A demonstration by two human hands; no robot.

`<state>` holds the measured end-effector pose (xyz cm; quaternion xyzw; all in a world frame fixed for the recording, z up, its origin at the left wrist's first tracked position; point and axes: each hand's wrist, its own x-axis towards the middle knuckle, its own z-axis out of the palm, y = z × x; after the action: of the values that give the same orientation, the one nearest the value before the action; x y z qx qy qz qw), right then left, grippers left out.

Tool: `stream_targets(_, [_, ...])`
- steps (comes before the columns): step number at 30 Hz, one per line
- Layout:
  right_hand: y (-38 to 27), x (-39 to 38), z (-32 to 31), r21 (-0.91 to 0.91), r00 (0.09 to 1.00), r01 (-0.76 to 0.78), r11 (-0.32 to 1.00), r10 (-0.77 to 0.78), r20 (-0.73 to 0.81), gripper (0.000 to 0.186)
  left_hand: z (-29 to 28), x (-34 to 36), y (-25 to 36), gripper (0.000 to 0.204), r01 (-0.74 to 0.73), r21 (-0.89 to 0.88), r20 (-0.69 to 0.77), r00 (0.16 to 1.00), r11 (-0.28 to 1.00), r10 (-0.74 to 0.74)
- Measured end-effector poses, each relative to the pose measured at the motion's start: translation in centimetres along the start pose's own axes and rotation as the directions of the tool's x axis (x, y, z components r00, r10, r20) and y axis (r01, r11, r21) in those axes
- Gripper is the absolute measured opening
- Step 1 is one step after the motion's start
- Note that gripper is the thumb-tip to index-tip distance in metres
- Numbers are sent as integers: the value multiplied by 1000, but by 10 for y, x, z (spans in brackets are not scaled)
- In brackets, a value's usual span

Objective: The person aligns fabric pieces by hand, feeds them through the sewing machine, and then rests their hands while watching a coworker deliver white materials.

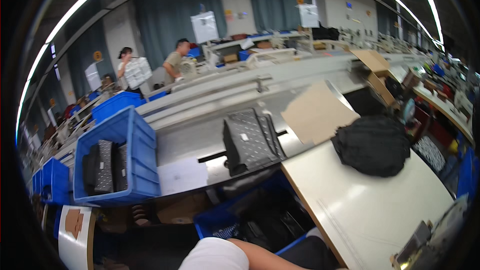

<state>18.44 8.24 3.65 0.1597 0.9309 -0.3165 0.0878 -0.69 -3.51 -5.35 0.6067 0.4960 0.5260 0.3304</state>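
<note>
Neither of my hands shows in the head view. At the bottom edge one of my arms appears, with a white sleeve [215, 255] and a bare forearm [265, 256] that runs right and out of the picture. The forearm passes in front of a low blue bin [201, 227] with black pieces inside. To its right is a white worktable [355, 210], bearing a bunched black fabric item [372, 145]. Dark patterned fabric pieces [250, 140] with a black strap lie on the metal bench ahead.
A blue crate [142, 155] holding patterned pieces stands at left on the metal bench [192, 135]. Beside it lies a white sheet [182, 176]; farther right is brown paper [317, 112]. Part of a machine [425, 245] sits at lower right. Two people work beyond the bench.
</note>
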Motion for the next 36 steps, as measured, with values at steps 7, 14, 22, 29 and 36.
stream_targets(7, [12,42,-3,263,989,128,956,-104,-103,28,-46,-6,7,22,371,-84,62,928,925,-367])
stream_targets(14, [24,51,20,332,969,236,913,-195,-154,16,-57,-16,21,22,453,-6,-58,890,891,-453])
stream_targets(22, [-10,95,38,634,789,483,604,14,-615,19,-93,94,161,28,-341,938,345,935,-66,75])
stream_targets(29, [50,101,61,911,814,411,-34,463,-351,29,-63,208,27,13,-557,697,579,809,452,104])
stream_targets(36, [100,70,16,990,834,126,-64,547,-71,36,-14,260,-43,17,-151,496,521,840,855,-154])
